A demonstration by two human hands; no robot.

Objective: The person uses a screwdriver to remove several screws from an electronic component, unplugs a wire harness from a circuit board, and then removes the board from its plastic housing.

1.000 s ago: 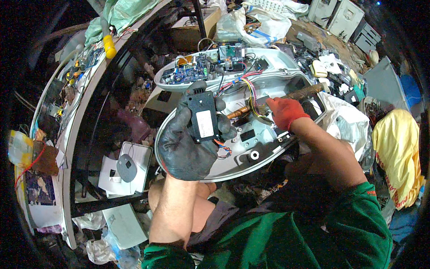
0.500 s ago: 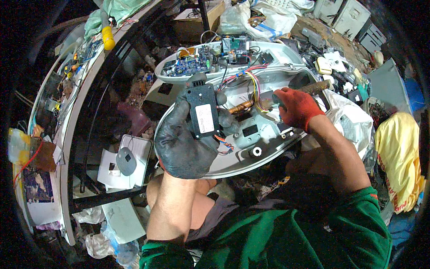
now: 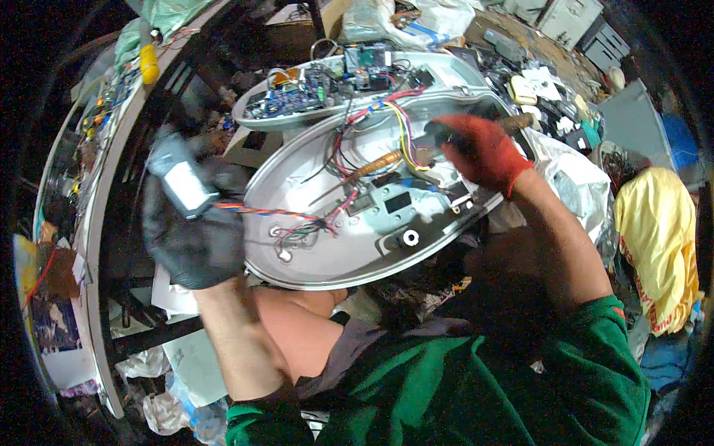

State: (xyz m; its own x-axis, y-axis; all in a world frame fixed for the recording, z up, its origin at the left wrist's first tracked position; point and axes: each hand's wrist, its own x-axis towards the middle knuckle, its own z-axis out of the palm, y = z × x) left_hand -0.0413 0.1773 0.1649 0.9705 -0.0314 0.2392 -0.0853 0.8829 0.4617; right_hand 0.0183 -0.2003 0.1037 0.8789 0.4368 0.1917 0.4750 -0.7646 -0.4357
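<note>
My left hand (image 3: 197, 230), in a black glove, grips a dark rectangular module with a white label (image 3: 182, 182). Twisted orange-and-blue wires (image 3: 260, 211) run right from that hand into a pale-grey oval shell (image 3: 271, 197). My red-gloved right hand (image 3: 483, 152) is curled over a rough brown rod (image 3: 517, 121); I cannot tell whether it grips anything.

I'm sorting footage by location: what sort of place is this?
Probably an electronics scrap or repair area: an opened grey casing, exposed circuit boards and a heap of mixed parts.
</note>
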